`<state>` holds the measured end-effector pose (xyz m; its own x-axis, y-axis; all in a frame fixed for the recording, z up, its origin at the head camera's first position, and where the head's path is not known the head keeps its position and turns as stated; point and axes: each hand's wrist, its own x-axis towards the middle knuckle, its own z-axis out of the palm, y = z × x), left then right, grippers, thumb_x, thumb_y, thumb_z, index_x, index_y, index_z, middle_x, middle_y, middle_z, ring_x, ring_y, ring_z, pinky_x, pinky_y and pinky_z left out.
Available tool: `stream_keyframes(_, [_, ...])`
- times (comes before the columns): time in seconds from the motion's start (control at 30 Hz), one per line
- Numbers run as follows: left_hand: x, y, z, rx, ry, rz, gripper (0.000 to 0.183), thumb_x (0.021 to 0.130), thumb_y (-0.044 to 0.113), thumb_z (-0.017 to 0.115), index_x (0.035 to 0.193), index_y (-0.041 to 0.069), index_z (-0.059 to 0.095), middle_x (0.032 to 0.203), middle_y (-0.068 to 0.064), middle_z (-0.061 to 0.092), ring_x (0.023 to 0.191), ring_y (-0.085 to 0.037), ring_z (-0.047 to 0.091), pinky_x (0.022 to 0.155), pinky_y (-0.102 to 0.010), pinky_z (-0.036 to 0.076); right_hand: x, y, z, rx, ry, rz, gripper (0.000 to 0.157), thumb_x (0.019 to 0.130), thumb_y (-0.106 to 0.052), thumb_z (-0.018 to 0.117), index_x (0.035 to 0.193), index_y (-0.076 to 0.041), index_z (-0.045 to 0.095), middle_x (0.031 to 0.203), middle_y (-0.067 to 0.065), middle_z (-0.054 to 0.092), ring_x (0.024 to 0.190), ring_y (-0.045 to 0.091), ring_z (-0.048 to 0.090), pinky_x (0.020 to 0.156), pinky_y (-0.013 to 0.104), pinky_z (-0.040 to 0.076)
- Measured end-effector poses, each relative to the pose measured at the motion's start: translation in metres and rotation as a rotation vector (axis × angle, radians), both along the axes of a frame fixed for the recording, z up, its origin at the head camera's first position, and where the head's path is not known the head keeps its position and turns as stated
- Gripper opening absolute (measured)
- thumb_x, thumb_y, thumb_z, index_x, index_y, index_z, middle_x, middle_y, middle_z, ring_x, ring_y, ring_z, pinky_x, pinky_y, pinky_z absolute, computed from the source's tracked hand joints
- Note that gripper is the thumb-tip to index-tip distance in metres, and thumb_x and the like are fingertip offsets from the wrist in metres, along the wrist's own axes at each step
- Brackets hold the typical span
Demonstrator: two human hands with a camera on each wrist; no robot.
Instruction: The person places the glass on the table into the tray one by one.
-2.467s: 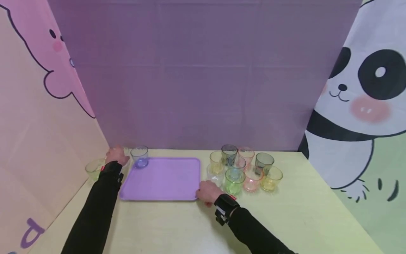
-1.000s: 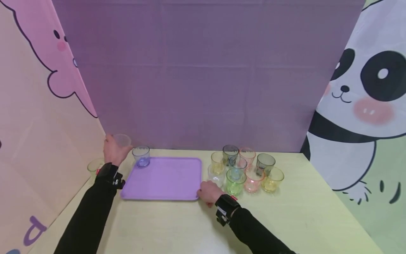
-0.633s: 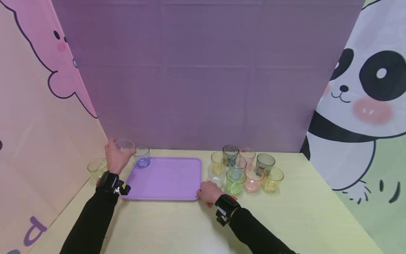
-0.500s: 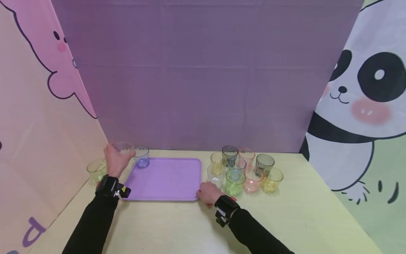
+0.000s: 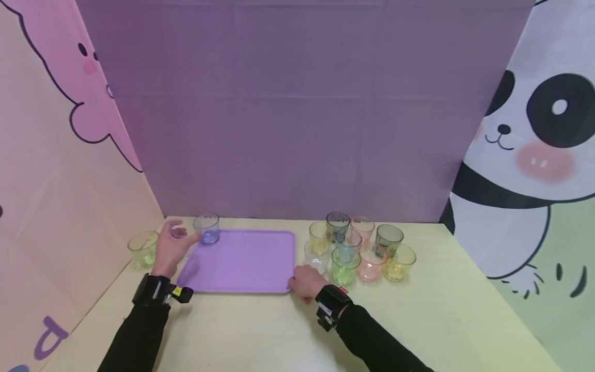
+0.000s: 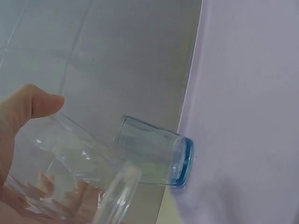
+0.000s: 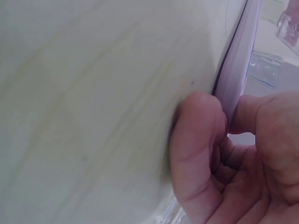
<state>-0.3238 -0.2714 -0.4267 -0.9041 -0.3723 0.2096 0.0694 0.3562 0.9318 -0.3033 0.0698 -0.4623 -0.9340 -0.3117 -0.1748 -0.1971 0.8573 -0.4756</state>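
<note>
So the left hand point(image 5: 169, 245) has its fingers curled round a clear glass point(image 6: 77, 158), thumb on one side and the rest showing through from the other. That glass is at the tray's left edge with its base downward. Can't tell from these views if the base is touching anything.

The right hand point(image 5: 308, 281) has its fingers in a narrow pinch on the purple tray point(image 5: 241, 263), right at the near right corner, seemingly to steady it.

Just past the clear glass, a blue glass point(image 5: 206, 227) stands upright at the tray's far left corner. That's the only one on there, so progress looks pretty early: one glass on, one in hand, and most of the tray bare.

Further out, a pale green glass point(image 5: 144, 249) stands off the tray by the left edge of the surface point(image 5: 241, 330). Beyond the tray's right edge there's a tight cluster, nine or so by the look of it, with a bright green glass point(image 5: 345, 271), a pink glass point(image 5: 372, 263) and a yellow glass point(image 5: 400, 266) nearest the surface's near edge. They overlap too much to say which ones touch. If they're all meant for the tray, that's basically the whole job left to do.
</note>
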Motion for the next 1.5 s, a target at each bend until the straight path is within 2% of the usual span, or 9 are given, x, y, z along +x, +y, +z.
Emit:
stream_keyframes(0.17, [0.004,0.002,-0.002,0.029,-0.086,-0.079,0.082,0.074,0.037,0.073,0.136,0.007,0.030,0.125,-0.023,0.044,0.106,-0.030,0.045,0.082,-0.035,0.042,-0.002,0.002,0.000,-0.004,-0.002,-0.007,0.022,0.089,-0.021,0.051,0.070,-0.010,0.052,0.055,0.007,0.056,0.039,0.018,0.053,0.037,0.026,0.042])
stream_keyframes(0.3, [0.005,0.003,-0.005,0.039,-0.131,-0.111,0.087,0.074,0.040,0.072,0.139,0.006,0.025,0.127,-0.024,0.041,0.111,-0.034,0.044,0.089,-0.042,0.040,0.000,0.002,0.000,-0.006,-0.010,-0.013,0.022,0.089,-0.020,0.051,0.069,-0.010,0.052,0.055,0.006,0.055,0.038,0.017,0.052,0.036,0.025,0.041])
stream_keyframes(0.63, [-0.003,0.011,-0.007,0.019,-0.163,-0.106,0.093,0.074,0.040,0.072,0.139,-0.002,0.021,0.128,-0.025,0.040,0.114,-0.036,0.042,0.092,-0.046,0.040,0.000,0.004,0.000,-0.003,-0.015,-0.020,0.020,0.089,-0.020,0.050,0.072,-0.009,0.052,0.056,0.007,0.055,0.039,0.019,0.054,0.037,0.027,0.043])
stream_keyframes(0.77, [-0.012,0.012,-0.020,0.025,-0.164,-0.110,0.096,0.067,0.048,0.074,0.137,0.001,0.028,0.126,-0.022,0.042,0.112,-0.033,0.043,0.089,-0.045,0.042,-0.001,0.005,0.000,-0.001,-0.016,-0.021,0.021,0.089,-0.019,0.051,0.071,-0.008,0.052,0.057,0.008,0.056,0.039,0.019,0.054,0.037,0.027,0.043])
stream_keyframes(0.87, [-0.011,0.012,-0.024,0.035,-0.167,-0.127,0.096,0.065,0.046,0.076,0.137,0.002,0.028,0.124,-0.022,0.042,0.110,-0.034,0.044,0.088,-0.044,0.042,-0.001,0.004,-0.002,0.001,-0.019,-0.018,0.021,0.088,-0.019,0.051,0.071,-0.008,0.052,0.057,0.008,0.056,0.039,0.019,0.055,0.037,0.027,0.044])
stream_keyframes(0.97, [-0.004,0.015,-0.018,0.036,-0.187,-0.137,0.096,0.067,0.041,0.077,0.138,0.001,0.027,0.125,-0.024,0.040,0.110,-0.034,0.043,0.090,-0.044,0.039,-0.003,0.003,-0.005,-0.001,-0.018,-0.016,0.021,0.088,-0.019,0.052,0.070,-0.008,0.052,0.056,0.008,0.056,0.038,0.018,0.055,0.037,0.027,0.044])
stream_keyframes(1.13, [0.000,0.014,-0.016,-0.003,-0.206,-0.126,0.100,0.066,0.043,0.077,0.138,-0.003,0.025,0.129,-0.025,0.038,0.114,-0.036,0.040,0.095,-0.047,0.035,-0.005,0.002,-0.005,-0.012,-0.025,-0.012,0.020,0.088,-0.019,0.052,0.071,-0.008,0.052,0.057,0.008,0.056,0.039,0.019,0.055,0.038,0.028,0.046])
stream_keyframes(1.3, [-0.002,0.012,-0.018,-0.039,-0.203,-0.137,0.101,0.065,0.043,0.077,0.137,-0.004,0.024,0.131,-0.027,0.038,0.117,-0.039,0.039,0.097,-0.049,0.033,-0.006,0.001,-0.001,-0.017,-0.040,-0.023,0.020,0.088,-0.019,0.052,0.071,-0.007,0.052,0.057,0.009,0.057,0.040,0.020,0.056,0.039,0.029,0.047])
stream_keyframes(1.5, [-0.004,0.009,-0.024,-0.020,-0.212,-0.146,0.100,0.067,0.038,0.078,0.138,-0.004,0.022,0.133,-0.027,0.035,0.120,-0.040,0.036,0.099,-0.050,0.031,-0.003,0.000,0.003,-0.014,-0.042,-0.014,0.022,0.088,-0.019,0.051,0.069,-0.007,0.053,0.055,0.009,0.057,0.040,0.019,0.055,0.039,0.028,0.047])
